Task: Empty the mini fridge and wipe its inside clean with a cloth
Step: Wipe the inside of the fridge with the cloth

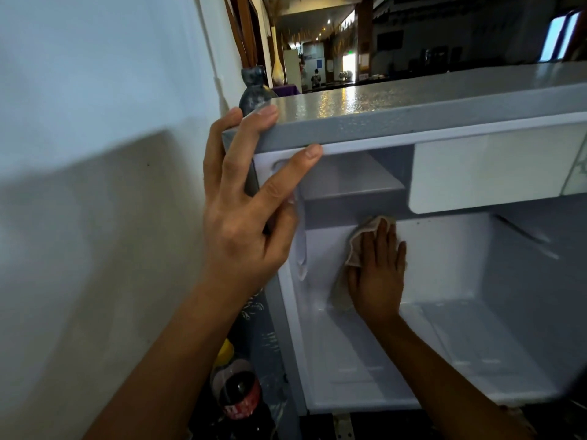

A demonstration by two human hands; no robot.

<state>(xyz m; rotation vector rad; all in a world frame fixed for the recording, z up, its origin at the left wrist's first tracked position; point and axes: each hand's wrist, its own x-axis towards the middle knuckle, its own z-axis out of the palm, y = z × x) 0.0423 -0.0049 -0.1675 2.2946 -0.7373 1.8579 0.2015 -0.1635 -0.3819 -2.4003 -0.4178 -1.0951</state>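
Observation:
The grey mini fridge [413, 122] stands open in front of me, its white inside bare of food. My left hand [244, 214] rests on the fridge's top left corner, fingers spread over the edge and the door frame. My right hand [378, 274] reaches deep inside and presses a beige cloth [359, 246] flat against the back wall, just under the freezer shelf. The cloth is crumpled and partly hidden under my palm and fingers.
A white freezer flap [489, 173] hangs at the upper right inside. A dark bottle [254, 90] stands on the fridge top by the wall. Cola bottles [238, 392], one with a yellow cap, stand on the floor at the lower left. A pale wall [95, 154] is close on the left.

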